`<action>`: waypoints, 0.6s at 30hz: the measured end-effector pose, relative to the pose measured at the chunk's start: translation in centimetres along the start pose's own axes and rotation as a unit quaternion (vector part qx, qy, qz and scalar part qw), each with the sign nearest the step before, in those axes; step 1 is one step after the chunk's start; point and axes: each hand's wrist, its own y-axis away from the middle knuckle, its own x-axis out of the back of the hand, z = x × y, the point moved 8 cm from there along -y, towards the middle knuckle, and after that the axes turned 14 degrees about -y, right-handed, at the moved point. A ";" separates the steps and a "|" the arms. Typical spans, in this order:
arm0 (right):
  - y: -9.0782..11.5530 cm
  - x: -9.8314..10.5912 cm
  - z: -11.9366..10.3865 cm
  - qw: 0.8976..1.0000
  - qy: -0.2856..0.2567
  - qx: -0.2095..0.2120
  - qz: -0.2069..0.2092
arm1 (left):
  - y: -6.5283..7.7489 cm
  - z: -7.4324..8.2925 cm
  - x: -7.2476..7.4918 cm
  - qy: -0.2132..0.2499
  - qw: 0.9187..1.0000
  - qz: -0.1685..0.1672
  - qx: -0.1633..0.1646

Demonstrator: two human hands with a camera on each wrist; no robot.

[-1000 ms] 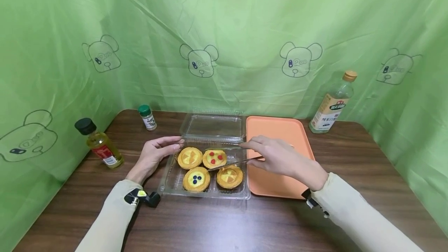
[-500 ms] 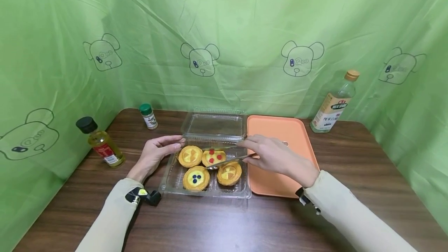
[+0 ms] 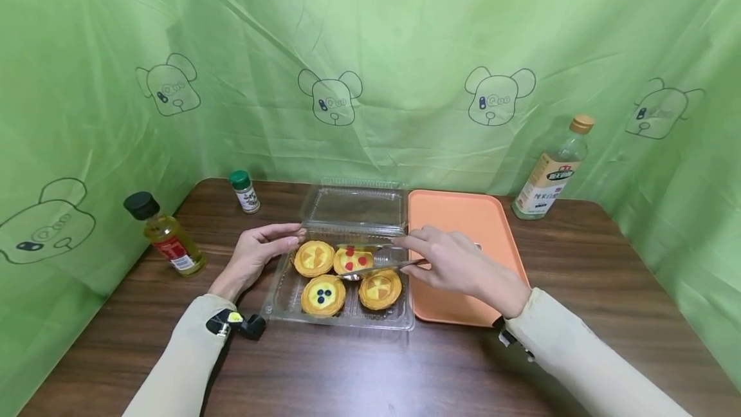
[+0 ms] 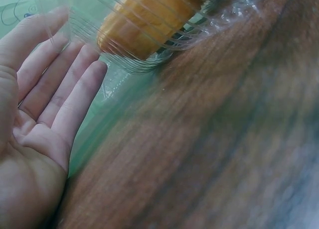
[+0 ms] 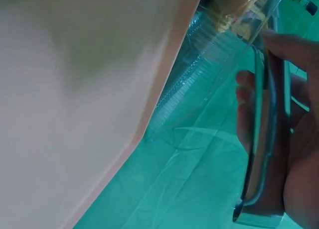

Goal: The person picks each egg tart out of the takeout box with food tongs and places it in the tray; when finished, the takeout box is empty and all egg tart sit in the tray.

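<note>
In the head view, my left hand (image 3: 255, 256) holds the left rim of a clear plastic container (image 3: 341, 322) between thumb and fingers. Fairly straight fingers reach its side in the left wrist view. My right hand (image 3: 454, 262) grips metal food tongs (image 3: 388, 268), whose folded end shows in the right wrist view. The tong arms lie along the far and near sides of an egg tart with red berries (image 3: 355, 257); exact contact is unclear. Beside it sit an egg tart with dark berries (image 3: 323, 296) and two egg tarts (image 3: 314, 259) with orange pieces.
The container's hinged lid (image 3: 354, 206) lies back. An orange tray (image 3: 454, 211) stands against its right side, partly under my right arm. A red-labelled bottle (image 3: 172, 243) and a green-capped shaker (image 3: 246, 193) stand left; a tall bottle (image 3: 547, 179) stands back right. Green cloth surrounds the table.
My right hand first shifted slightly left, and the tongs closed in around the red-berry tart. My left hand stays at the container's rim.
</note>
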 end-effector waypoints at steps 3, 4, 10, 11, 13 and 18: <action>0.1 0.0 0.2 1.000 0.015 -0.014 0.009 | 0.0 -0.1 -0.1 -0.007 1.000 0.001 -0.001; 0.1 0.0 0.3 1.000 0.019 -0.020 0.011 | 0.0 -0.1 -0.1 -0.008 1.000 0.002 -0.001; -0.1 -0.2 0.4 0.999 0.038 -0.036 0.010 | -0.1 -0.2 -0.3 0.009 1.000 0.000 0.000; -0.2 -0.2 0.3 0.999 0.039 -0.033 0.009 | -0.1 -0.2 -0.3 0.013 1.000 -0.002 -0.001; -0.2 -0.3 0.1 0.999 0.038 -0.023 0.009 | -0.2 -0.2 -0.3 0.017 1.000 -0.004 -0.005; -0.1 -0.3 -0.3 0.999 0.033 -0.004 0.012 | -0.1 -0.3 -0.1 0.010 1.000 0.002 -0.009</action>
